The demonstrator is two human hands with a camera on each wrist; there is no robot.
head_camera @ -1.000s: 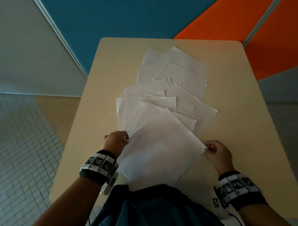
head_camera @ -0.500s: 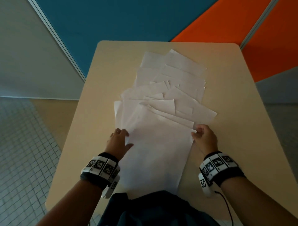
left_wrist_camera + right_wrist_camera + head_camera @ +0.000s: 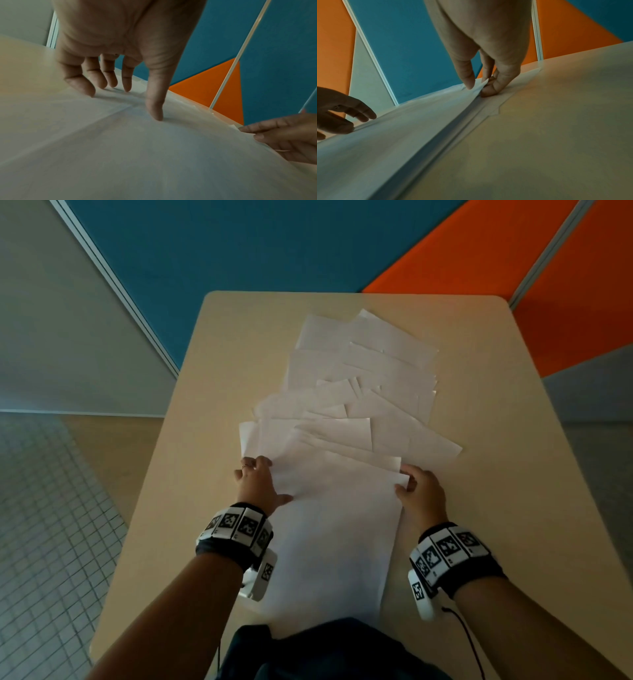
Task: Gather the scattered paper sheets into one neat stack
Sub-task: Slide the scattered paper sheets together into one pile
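Several white paper sheets (image 3: 363, 378) lie fanned and overlapping down the middle of a beige table (image 3: 507, 474). The nearest sheet (image 3: 335, 535) lies lengthwise toward me, its near end over the table's front edge. My left hand (image 3: 257, 484) presses its spread fingertips (image 3: 155, 115) flat on that sheet's left side. My right hand (image 3: 416, 491) pinches the sheet's far right corner (image 3: 482, 84) between thumb and fingers, lifting that edge slightly.
Bare tabletop runs along both sides of the papers. Blue and orange wall panels (image 3: 274, 244) stand behind the table's far edge. Tiled floor (image 3: 44, 525) lies to the left. My dark clothing (image 3: 329, 648) covers the table's near edge.
The nearest sheet has turned from a diagonal lie to straight and lengthwise. Both hands moved forward along its sides, the right one inward to the far right corner.
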